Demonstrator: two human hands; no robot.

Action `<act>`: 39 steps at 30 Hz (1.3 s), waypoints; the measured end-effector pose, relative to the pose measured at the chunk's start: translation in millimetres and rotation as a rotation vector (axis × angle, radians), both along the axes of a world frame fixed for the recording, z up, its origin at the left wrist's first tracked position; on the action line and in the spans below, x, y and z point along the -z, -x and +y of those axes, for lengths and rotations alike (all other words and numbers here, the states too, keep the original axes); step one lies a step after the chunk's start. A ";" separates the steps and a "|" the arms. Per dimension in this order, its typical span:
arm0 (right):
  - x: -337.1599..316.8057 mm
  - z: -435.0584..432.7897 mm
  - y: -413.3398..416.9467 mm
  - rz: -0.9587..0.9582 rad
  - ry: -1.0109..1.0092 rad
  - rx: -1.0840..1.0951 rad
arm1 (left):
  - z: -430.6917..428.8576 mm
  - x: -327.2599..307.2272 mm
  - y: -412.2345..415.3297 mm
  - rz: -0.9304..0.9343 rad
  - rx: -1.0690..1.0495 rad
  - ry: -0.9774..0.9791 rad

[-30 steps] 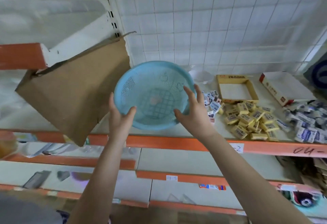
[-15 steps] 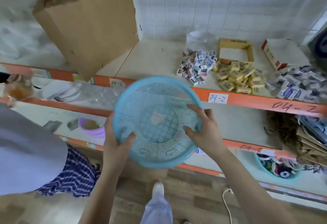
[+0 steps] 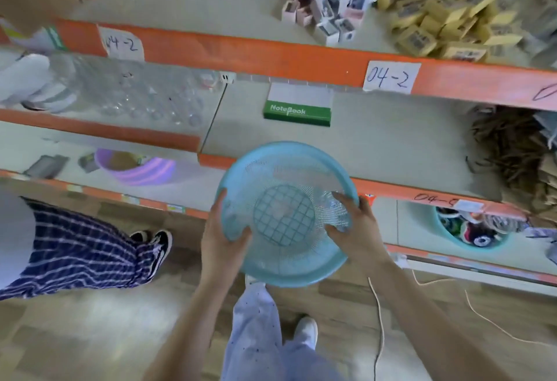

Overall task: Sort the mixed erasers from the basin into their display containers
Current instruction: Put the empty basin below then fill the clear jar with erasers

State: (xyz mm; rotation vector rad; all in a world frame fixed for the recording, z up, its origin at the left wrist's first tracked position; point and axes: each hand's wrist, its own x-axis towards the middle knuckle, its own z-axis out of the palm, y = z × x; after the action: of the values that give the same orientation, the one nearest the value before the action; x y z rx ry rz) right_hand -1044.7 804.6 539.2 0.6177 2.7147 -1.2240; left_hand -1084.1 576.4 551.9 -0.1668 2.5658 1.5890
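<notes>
I hold an empty light blue perforated basin [image 3: 272, 166] with both hands, low in front of the lower shelves. My left hand [image 3: 221, 239] grips its left rim, thumb inside the bowl. My right hand [image 3: 357, 230] grips the right rim, fingers curled into the bowl. On the top shelf lie a pile of small white and pink boxed erasers [image 3: 333, 1] and, right of it, a heap of yellow erasers [image 3: 446, 19].
Orange-edged shelves [image 3: 271, 58] carry "04-2" labels. A green notebook box [image 3: 297, 109] sits on the middle shelf, clear plastic items [image 3: 144, 94] to its left, a purple bowl [image 3: 135, 169] below. Another person's plaid-trousered leg [image 3: 78, 248] stands at left. A cord [image 3: 379, 320] trails on the floor.
The basin has come down from the top shelf to below the middle shelf, still held by both hands. My view has tilted down toward the floor and my legs.
</notes>
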 end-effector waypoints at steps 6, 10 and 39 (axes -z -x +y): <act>51.0 36.8 66.4 0.069 0.016 0.089 | 32.6 63.1 86.0 0.060 0.127 -0.019; 74.1 63.7 115.5 0.139 0.016 0.159 | 62.2 94.1 145.6 0.111 0.160 -0.017; 52.8 38.3 109.9 0.301 -0.070 0.134 | 70.7 76.9 151.7 0.333 0.488 0.195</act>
State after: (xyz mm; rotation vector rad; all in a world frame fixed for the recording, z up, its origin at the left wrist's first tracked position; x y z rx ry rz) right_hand -1154.6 843.0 486.4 0.6841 3.0166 -1.3577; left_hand -1235.9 647.1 475.0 0.7086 2.6988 1.2667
